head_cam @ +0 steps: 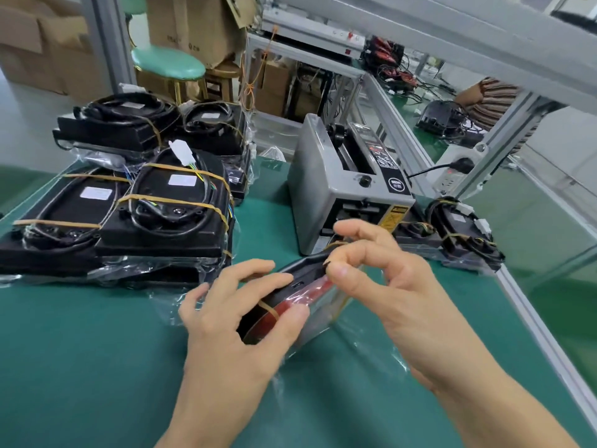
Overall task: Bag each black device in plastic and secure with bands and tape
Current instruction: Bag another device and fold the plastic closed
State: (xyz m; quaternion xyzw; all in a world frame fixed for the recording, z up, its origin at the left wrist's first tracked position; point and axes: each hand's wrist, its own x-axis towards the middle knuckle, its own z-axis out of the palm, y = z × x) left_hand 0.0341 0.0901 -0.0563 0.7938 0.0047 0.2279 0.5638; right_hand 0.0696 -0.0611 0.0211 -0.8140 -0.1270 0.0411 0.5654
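Down at the lower centre of the frame, both hands work on one black device (pixel 290 294) held on edge above the green table mat (pixel 80 350). The left hand (pixel 232 321) grips the near end, thumb on one face and fingers curled over the top edge, right beside a tan rubber band (pixel 269 310) that crosses the device's dark red face. The right hand (pixel 387 279) pinches something small and dark at the device's upper edge between thumb and forefinger, the other fingers spread loosely above it; what exactly it pinches is too small to tell. Clear plastic bag film (pixel 326 321) wraps the lower part of the device and trails crumpled onto the mat beneath both wrists.

At centre left, a stack of bagged devices (pixel 129 218) lies flat, each with a coiled black cable bound on top by tan bands. Just behind the hands, at centre frame, stands a grey tape dispenser machine (pixel 326 195). To its right, near the table's aluminium edge, lies another banded device (pixel 458 234). A green stool (pixel 168 64) stands in the upper left, in front of cardboard boxes (pixel 193 24).
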